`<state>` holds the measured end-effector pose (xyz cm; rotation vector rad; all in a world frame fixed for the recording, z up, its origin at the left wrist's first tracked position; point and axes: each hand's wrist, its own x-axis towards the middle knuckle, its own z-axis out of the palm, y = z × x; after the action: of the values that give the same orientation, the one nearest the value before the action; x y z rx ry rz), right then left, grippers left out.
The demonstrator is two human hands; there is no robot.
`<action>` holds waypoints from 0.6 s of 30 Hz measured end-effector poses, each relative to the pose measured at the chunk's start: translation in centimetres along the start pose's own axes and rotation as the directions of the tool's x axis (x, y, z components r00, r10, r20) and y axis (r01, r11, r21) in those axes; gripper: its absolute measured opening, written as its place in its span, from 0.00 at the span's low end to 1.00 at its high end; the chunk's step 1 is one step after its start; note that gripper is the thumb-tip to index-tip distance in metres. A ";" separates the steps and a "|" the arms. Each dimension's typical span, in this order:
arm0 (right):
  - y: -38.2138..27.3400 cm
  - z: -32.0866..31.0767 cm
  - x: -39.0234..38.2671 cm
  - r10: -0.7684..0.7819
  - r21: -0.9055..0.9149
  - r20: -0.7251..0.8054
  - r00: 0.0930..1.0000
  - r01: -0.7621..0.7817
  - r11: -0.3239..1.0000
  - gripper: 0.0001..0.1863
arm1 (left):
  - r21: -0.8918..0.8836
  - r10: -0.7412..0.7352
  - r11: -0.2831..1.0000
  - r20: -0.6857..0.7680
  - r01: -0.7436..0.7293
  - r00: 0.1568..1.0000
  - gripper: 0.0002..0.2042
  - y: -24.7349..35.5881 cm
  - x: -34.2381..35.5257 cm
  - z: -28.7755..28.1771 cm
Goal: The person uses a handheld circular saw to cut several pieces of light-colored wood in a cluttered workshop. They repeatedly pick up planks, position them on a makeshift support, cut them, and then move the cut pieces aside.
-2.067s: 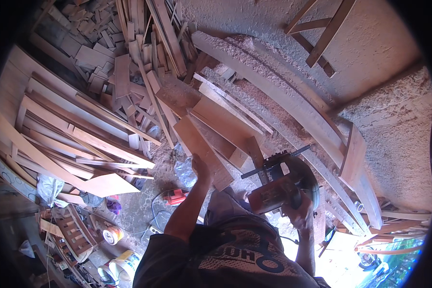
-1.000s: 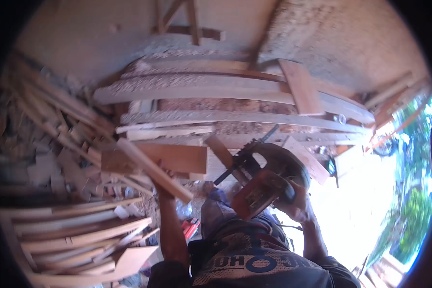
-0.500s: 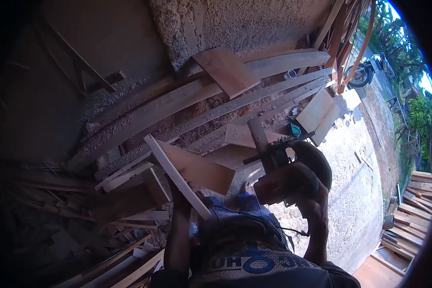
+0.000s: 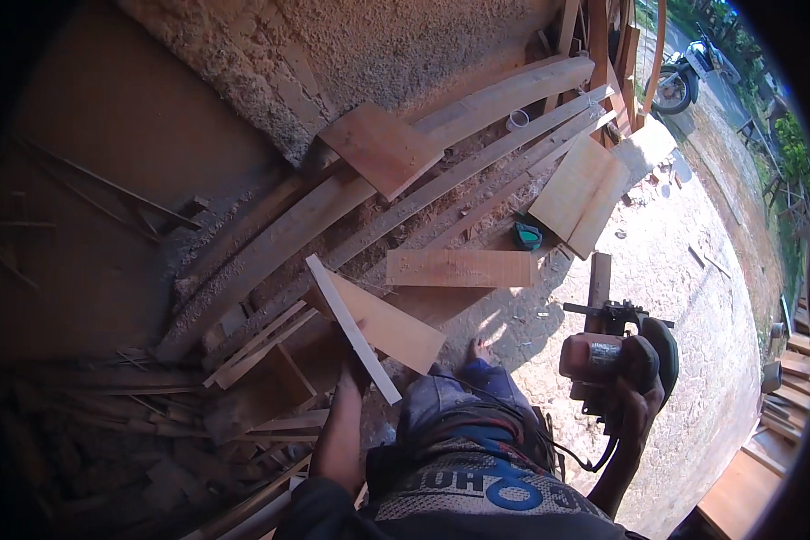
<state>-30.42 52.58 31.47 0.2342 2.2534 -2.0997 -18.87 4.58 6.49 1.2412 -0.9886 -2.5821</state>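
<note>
We are standing on half-sunlit ground (image 4: 702,360) by long beams (image 4: 504,99); our right hand (image 4: 637,400) is curling round a saw (image 4: 594,355), our left hand (image 4: 353,376) pinching a board (image 4: 351,328), its fingers mostly hidden.

Free floor (image 4: 711,360) right of saw (image 4: 594,355), boards (image 4: 459,268) leftward

A pale-edged board (image 4: 353,328) hides most of the left hand (image 4: 351,379) — wood scraps (image 4: 166,481) left of that hand blur into shadow.
</note>
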 end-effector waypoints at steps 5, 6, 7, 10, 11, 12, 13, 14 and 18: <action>-0.4 -0.1 -0.3 0.039 0.114 0.002 0.999 -0.039 0.993 0.35 | -0.187 -0.048 0.981 0.067 0.060 0.997 0.06 -2.1 1.8 0.7; -0.2 -0.5 -0.4 0.029 0.091 -0.014 0.999 -0.028 0.995 0.35 | -0.125 -0.058 0.990 0.010 0.059 0.998 0.06 -3.0 1.9 3.1; 0.5 -1.0 -0.5 0.053 0.092 -0.057 0.997 -0.048 0.995 0.35 | -0.057 -0.059 0.997 -0.050 0.056 0.997 0.07 -3.1 0.8 7.3; 2.2 -1.4 -0.9 0.100 0.108 -0.120 0.988 -0.087 0.990 0.34 | -0.047 -0.038 0.998 0.004 0.038 0.999 0.12 -3.3 -0.2 7.9; 2.5 -1.5 -1.1 0.094 0.097 -0.137 0.986 -0.081 0.992 0.34 | -0.014 -0.085 0.996 0.030 0.085 0.996 0.12 -2.6 -0.5 7.9; 2.6 -1.6 -1.3 0.085 0.085 -0.167 0.982 -0.071 0.994 0.34 | 0.026 -0.140 0.990 0.066 0.139 0.988 0.13 -1.4 -1.2 9.6; 2.9 -1.4 -1.2 0.071 0.086 -0.161 0.984 -0.058 0.995 0.34 | 0.185 -0.046 0.982 0.050 0.036 0.998 0.15 -2.0 0.0 5.8; 3.5 -1.3 -1.0 0.060 0.082 -0.159 0.985 -0.047 0.996 0.33 | 0.350 0.043 0.935 0.036 -0.053 0.998 0.17 -2.8 1.3 2.1; 4.3 -2.6 -1.4 0.200 -0.040 -0.223 0.954 -0.214 0.976 0.37 | 0.238 -0.052 0.967 -0.169 0.092 0.984 0.26 -1.7 -0.8 4.0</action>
<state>-28.27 55.31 27.56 0.6973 2.2869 -1.9767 -20.94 8.22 7.80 1.5452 -1.2806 -2.4182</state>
